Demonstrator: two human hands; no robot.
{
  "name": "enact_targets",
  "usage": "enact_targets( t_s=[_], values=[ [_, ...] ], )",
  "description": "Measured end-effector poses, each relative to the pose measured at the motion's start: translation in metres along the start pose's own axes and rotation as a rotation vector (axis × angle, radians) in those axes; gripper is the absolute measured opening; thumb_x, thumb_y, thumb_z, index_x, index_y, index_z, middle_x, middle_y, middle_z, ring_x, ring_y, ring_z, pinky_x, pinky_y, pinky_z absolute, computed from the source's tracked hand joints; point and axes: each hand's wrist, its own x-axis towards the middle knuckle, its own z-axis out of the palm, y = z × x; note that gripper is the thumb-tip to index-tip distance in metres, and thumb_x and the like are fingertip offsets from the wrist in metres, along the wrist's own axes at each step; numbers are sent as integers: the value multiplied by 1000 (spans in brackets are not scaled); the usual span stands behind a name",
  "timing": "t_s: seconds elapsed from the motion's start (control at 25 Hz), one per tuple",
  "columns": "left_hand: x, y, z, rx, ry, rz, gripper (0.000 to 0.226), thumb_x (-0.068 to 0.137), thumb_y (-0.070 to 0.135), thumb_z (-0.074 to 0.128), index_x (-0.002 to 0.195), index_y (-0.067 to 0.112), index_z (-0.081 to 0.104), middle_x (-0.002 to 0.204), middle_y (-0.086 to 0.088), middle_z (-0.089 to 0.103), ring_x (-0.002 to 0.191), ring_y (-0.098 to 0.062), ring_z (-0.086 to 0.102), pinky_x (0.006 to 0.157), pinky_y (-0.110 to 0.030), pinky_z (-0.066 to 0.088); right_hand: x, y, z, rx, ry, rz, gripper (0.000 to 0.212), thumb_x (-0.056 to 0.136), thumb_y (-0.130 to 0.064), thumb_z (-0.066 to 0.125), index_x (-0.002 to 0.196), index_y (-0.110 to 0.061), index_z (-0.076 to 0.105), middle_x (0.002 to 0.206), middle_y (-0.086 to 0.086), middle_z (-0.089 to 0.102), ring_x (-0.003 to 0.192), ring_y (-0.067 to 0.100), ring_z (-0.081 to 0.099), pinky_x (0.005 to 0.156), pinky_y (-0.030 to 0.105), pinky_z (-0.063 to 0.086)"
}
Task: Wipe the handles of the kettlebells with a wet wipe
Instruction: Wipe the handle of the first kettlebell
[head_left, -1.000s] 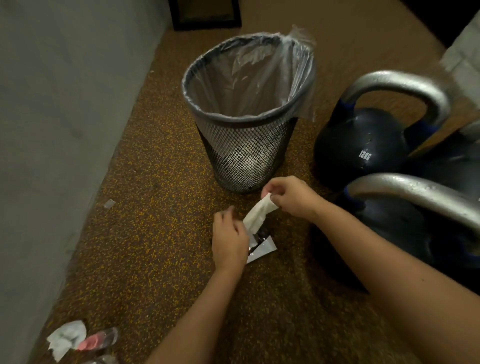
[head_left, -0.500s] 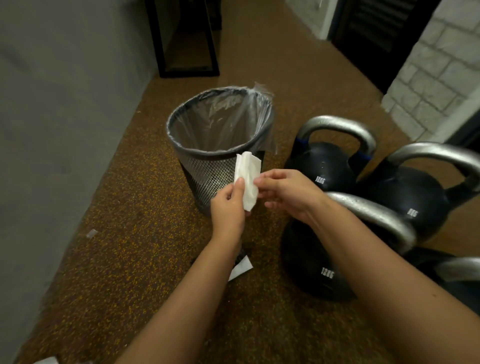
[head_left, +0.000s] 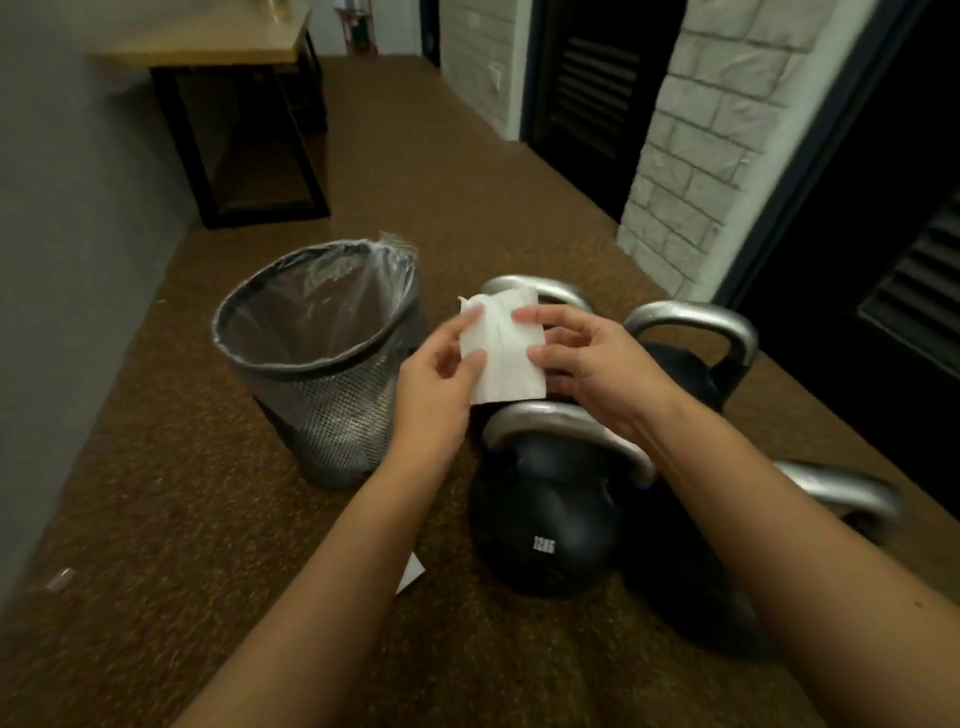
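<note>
The white wet wipe (head_left: 503, 353), narrow and folded 0.5 s ago, is now spreading wider between the left hand (head_left: 435, 379) and right hand (head_left: 587, 366), both pinching its edges. It is hanging just above the nearest black kettlebell's silver handle (head_left: 550, 423), which is running left-right on speckled brown flooring (head_left: 156, 519), nearer the right hand.

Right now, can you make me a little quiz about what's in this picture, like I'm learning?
1. True or false: the wet wipe is already rubbing a kettlebell handle.
2. Which hands hold the wipe? A) left hand only B) right hand only C) both
3. Fill in: the mesh bin is lined with a clear plastic ____.

Key:
1. False. It is held up above the handle.
2. C. Both hands pinch its edges.
3. Bag.
</note>
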Motion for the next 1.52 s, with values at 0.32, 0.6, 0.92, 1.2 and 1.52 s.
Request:
enact_targets(
  t_s=[0.32, 0.6, 0.92, 1.2, 1.52],
  values=[
    [20, 13, 59, 497, -116, 423, 12, 87, 13, 60, 96, 18, 65, 96, 5, 58, 81, -3, 54, 70, -4, 39, -31, -19, -63, -394, 252, -108, 19, 79, -2, 69, 77, -21, 64, 78, 0, 64, 73, 10, 60, 72, 22, 49],
    [28, 29, 129, 130, -375, 185, 13, 88, 16, 59, 78, 24, 58, 85, 0, 64, 83, -13, 61, 77, -29, 50, -52, -34, -130, -42, 296, -57, 14, 85, -1, 58, 79, -13, 59, 83, -3, 63, 72, 5, 63, 66, 18, 50],
    [11, 16, 207, 175, -405, 244, 15, 87, 13, 60, 74, 19, 59, 55, 13, 50, 56, -5, 50, 55, -20, 43, -78, -9, -187, 183, 290, -3, 24, 86, 1, 56, 108, -6, 64, 102, 12, 67, 91, 22, 65, 81, 32, 56],
    [-32, -31, 248, 435, -465, 338, 15, 90, 27, 57, 99, 18, 65, 94, 0, 61, 84, -11, 57, 74, -18, 44, -126, 28, -246, 106, 744, -7, 27, 88, 0, 55, 111, -10, 65, 105, 12, 65, 92, 23, 62, 76, 31, 55],
    [-58, -84, 251, 885, -605, 697, 39, 97, 28, 42, 135, 20, 46, 125, 2, 57, 111, -19, 52, 97, -36, 34, -163, 111, -231, -577, 968, -5, 46, 90, 3, 46, 129, -20, 54, 125, 1, 62, 72, -3, 51, 70, 11, 41]
  ],
)
